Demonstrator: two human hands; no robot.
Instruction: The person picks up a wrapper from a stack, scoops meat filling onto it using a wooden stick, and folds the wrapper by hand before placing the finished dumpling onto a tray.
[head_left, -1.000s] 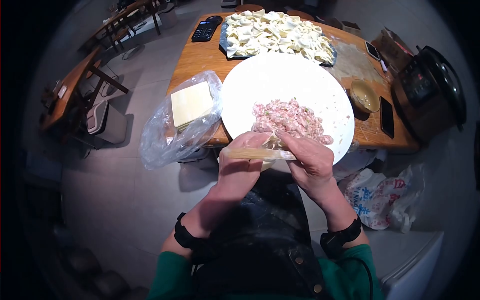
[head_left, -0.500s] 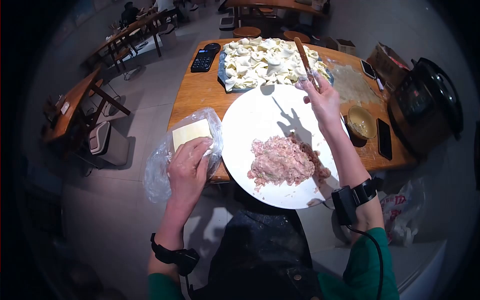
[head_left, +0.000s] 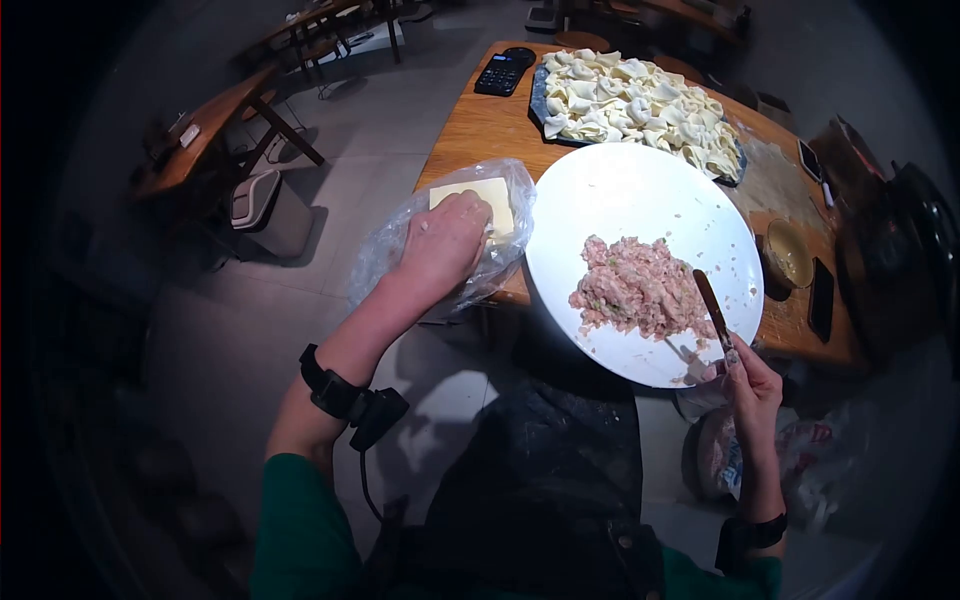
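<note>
My left hand (head_left: 450, 242) is on a stack of pale square wonton wrappers (head_left: 485, 195) inside a clear plastic bag (head_left: 400, 250). Its fingers are curled and pressed together at the stack's right side; the tips are partly hidden. In my right hand (head_left: 757, 390) is a thin brown wooden stick (head_left: 711, 305), gripped at its lower end and pointing up and away over the plate's right edge. A large round white plate (head_left: 620, 180) lies between my hands, overhanging the table's front edge. Pink minced meat filling (head_left: 640, 287) is heaped on it.
Folded wontons (head_left: 640, 105) cover a dark tray (head_left: 538, 100) behind the plate. A black card terminal (head_left: 503, 72) lies at the back left. To the right are a yellowish bowl (head_left: 790, 255), a phone (head_left: 821, 300) and a dark cooker (head_left: 915, 240).
The view has swung left, shifting the table rightward. My right hand came down from above the plate's far side to its near right edge with the stick. My left hand stays at the wrappers.
</note>
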